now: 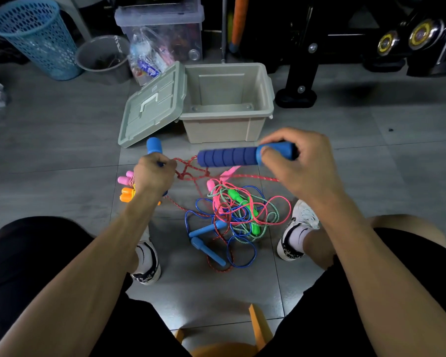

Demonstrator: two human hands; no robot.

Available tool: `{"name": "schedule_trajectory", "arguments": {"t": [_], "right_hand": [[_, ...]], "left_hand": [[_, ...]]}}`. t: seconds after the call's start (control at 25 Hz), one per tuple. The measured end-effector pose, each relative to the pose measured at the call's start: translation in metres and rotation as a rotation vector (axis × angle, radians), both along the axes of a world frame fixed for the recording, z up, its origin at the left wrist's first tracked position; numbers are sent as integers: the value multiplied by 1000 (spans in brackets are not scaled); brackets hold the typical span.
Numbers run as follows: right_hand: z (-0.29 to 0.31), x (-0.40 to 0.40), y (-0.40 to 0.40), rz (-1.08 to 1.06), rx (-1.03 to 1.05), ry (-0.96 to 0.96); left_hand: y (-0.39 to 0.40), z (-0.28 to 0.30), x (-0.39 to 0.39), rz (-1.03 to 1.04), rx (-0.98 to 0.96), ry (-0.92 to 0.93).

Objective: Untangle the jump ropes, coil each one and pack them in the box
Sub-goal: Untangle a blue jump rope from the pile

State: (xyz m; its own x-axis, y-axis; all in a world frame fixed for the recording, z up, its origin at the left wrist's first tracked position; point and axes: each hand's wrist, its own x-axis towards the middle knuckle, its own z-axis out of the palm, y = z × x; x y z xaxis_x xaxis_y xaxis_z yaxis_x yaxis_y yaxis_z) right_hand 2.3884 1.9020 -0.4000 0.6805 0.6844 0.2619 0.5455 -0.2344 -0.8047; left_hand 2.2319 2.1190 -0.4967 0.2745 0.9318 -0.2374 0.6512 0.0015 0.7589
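My right hand (pixel 300 164) grips the light-blue end of a blue foam-grip handle (pixel 232 157), held level above the floor. My left hand (pixel 155 175) grips the matching blue handle (pixel 154 145) upright, together with loops of the red speckled rope (pixel 191 168) that runs between both hands. Below lies a tangled pile of jump ropes (pixel 237 215): blue, pink, green and red cords with blue handles (pixel 207 243) and green handles (pixel 242 199). Pink and orange handles (pixel 126 188) lie behind my left hand. The grey box (pixel 227 127) stands open beyond, nothing inside.
The box lid (pixel 152 106) leans against its left side. A blue mesh basket (pixel 36 37), a grey bucket (pixel 103 57) and a clear storage bin (pixel 162 29) stand at the back left. Black equipment fills the back right. My shoes (pixel 296 228) flank the pile.
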Motion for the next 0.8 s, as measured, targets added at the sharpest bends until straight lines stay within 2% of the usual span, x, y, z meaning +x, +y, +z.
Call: {"name": "schedule_trajectory", "arguments": {"t": [0.12, 0.28, 0.36, 0.44, 0.56, 0.68, 0.8], "right_hand": [[-10, 11, -3, -59, -109, 40], [-40, 13, 6, 4, -527, -40], [-50, 13, 11, 41, -613, -41], [-51, 11, 16, 163, -524, 11], [-48, -5, 27, 319, -344, 287], [-49, -12, 38, 306, -226, 432], [-40, -5, 37, 246, -148, 613]], "left_hand": [[-4, 1, -2, -72, -167, -117], [-17, 30, 2, -349, -39, -229], [-27, 49, 2, -400, -22, -297], [-36, 66, 1, -426, -56, -367], [-45, 81, -1, -454, -138, -434], [-43, 82, -4, -417, -208, -461], [-40, 69, -6, -451, -170, -355]]}}
